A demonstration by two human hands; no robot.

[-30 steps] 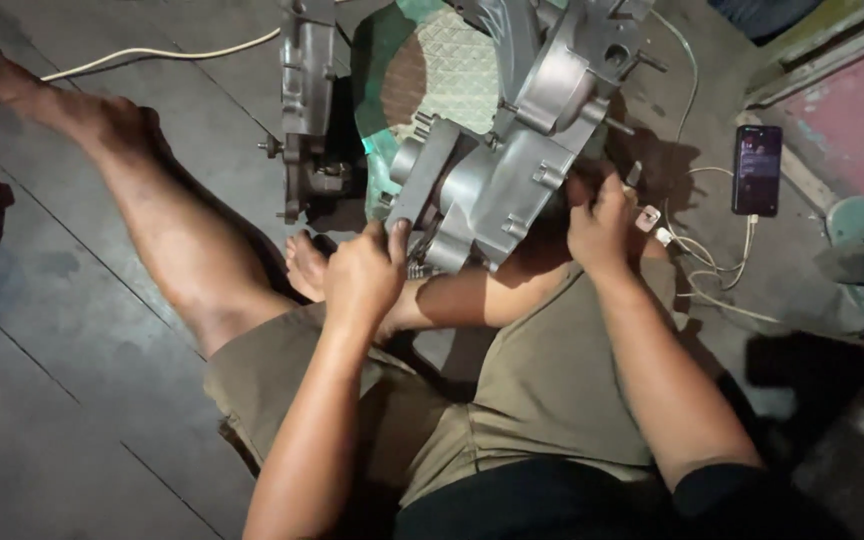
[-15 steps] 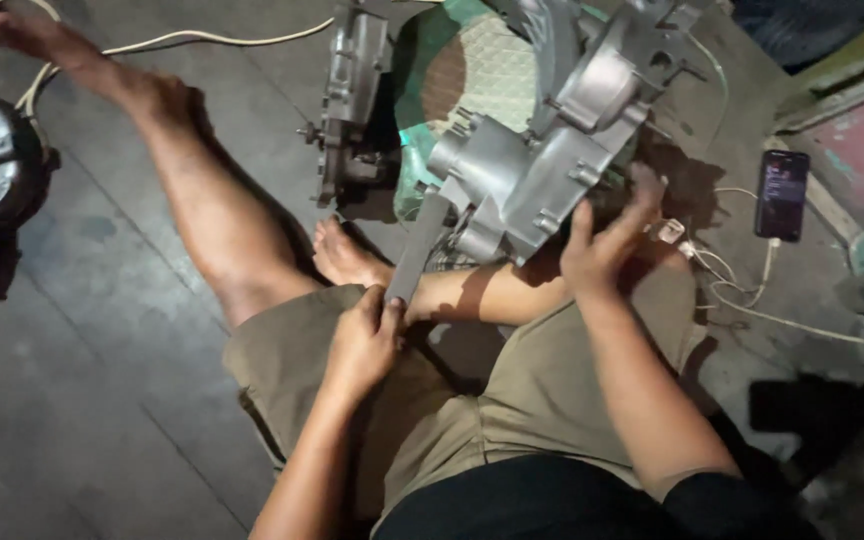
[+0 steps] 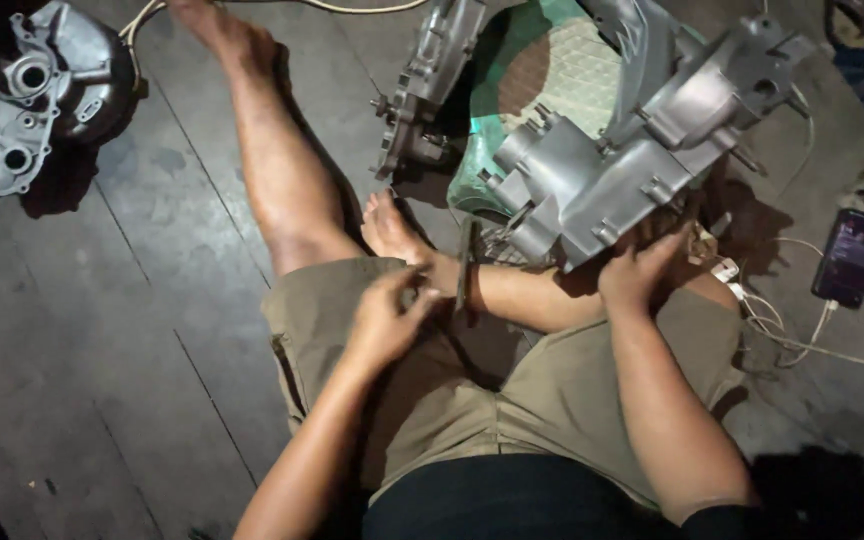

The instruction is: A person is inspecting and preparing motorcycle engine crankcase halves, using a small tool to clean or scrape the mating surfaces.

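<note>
Grey cast-metal cover with round bores lay far left on dark floorboards. Left hand, over the lap, pinched a slim dark metal tool held upright. Big grey aluminium engine casing, tilted over a green patterned mat; right hand cupped its lower edge. Best kept braced firmly there. Dark phone far right.

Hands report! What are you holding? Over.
Left hand shut on flat tool. Right hand under grey engine case. Nothing between them.
</note>
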